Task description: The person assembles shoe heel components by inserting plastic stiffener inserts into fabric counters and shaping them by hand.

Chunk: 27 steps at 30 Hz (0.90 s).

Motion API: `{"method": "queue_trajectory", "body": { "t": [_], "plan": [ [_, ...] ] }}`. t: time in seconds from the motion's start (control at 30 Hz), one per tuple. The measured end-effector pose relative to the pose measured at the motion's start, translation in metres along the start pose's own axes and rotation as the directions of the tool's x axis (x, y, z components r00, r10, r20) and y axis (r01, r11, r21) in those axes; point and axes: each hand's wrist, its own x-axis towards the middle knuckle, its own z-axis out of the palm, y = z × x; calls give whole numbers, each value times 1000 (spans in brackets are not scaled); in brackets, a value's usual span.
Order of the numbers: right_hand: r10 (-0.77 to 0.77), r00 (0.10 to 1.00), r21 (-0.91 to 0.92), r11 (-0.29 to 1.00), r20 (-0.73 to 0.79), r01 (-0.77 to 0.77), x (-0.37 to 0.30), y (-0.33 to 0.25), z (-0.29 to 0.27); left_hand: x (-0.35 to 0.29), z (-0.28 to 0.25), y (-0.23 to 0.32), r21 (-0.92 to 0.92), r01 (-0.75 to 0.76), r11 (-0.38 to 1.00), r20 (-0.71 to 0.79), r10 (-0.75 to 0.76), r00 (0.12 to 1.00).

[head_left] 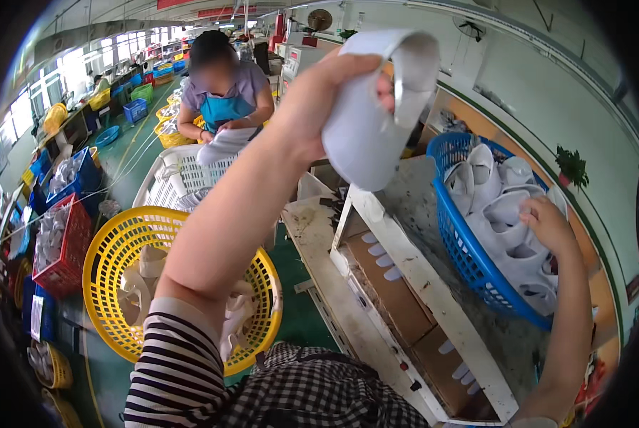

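Note:
Raised up in front of me, my left hand (318, 100) grips a white shoe upper (362, 153); a fingertip shows through its opening. My right hand (549, 222) reaches into a blue plastic basket (456, 250) on the right. Its fingers are curled against the edge of one of several white shoe uppers (503, 210) piled there. A yellow round basket (109, 246) below my left arm holds more pale uppers, partly hidden by the arm.
A white worktable frame (433, 285) has cardboard-lined slots with small pale pieces. Across a white crate (184, 175), a person (223, 107) in a blue apron handles a white upper. A red crate (63, 250) and other bins line the left side.

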Motion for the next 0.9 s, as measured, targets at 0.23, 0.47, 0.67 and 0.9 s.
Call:
{"method": "queue_trajectory", "body": {
  "t": [0.23, 0.47, 0.67, 0.9],
  "plan": [
    [235, 959, 398, 904, -159, -156, -31, -79, -43, -64, -8, -55, 259, 58, 964, 138, -96, 986],
    [55, 997, 998, -23, -58, 59, -130, -222, 33, -162, 7, -107, 545, -28, 838, 480, -285, 830],
    [5, 868, 537, -787, 497, -303, -188, -234, 117, -230, -10, -204, 439, 17, 898, 528, -273, 804],
    [106, 823, 742, -509, 558, -437, -273, -222, 211, -305, -10, -261, 599, 609, 520, -315, -547, 776]
  ]
}}
